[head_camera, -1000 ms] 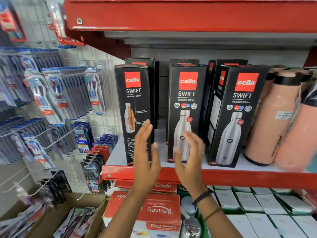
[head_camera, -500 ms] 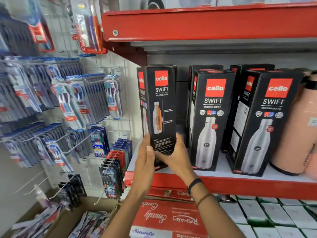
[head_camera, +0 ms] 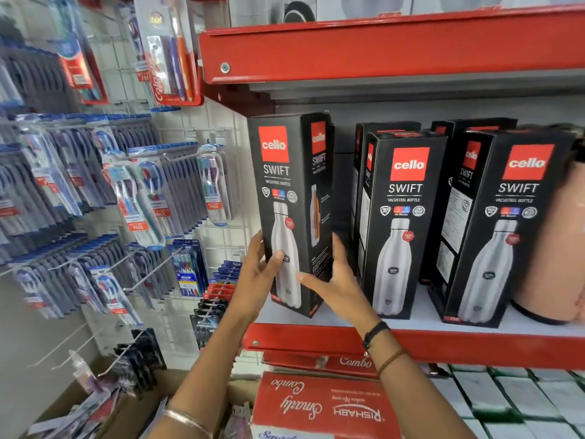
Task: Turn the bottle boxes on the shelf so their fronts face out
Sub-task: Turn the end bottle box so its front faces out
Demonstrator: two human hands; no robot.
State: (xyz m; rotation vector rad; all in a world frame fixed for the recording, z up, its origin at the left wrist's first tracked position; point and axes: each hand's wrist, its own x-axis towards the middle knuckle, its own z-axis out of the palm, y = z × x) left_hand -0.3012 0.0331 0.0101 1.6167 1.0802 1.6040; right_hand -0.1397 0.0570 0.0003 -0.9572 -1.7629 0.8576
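Three tall black Cello Swift bottle boxes stand along the front of the red shelf [head_camera: 316,340]. The leftmost box [head_camera: 285,191] is held low down between both hands, its steel-bottle front turned toward me and slightly left. My left hand [head_camera: 258,277] grips its lower left edge, thumb on the front. My right hand [head_camera: 332,280] clasps its lower right side. The middle box [head_camera: 402,223] and the right box [head_camera: 503,229] show their fronts, angled a little. More black boxes stand behind them, mostly hidden.
A pink flask [head_camera: 557,248] stands at the shelf's right end. Toothbrush packs [head_camera: 142,198] hang on wall hooks to the left. Red cartons [head_camera: 319,403] and white boxes [head_camera: 493,397] fill the level below. Another red shelf [head_camera: 380,42] runs overhead.
Both hands closed on the leftmost box and rotated it, so the steel-bottle front now faces out where a side panel showed. The view shifted left and closer.
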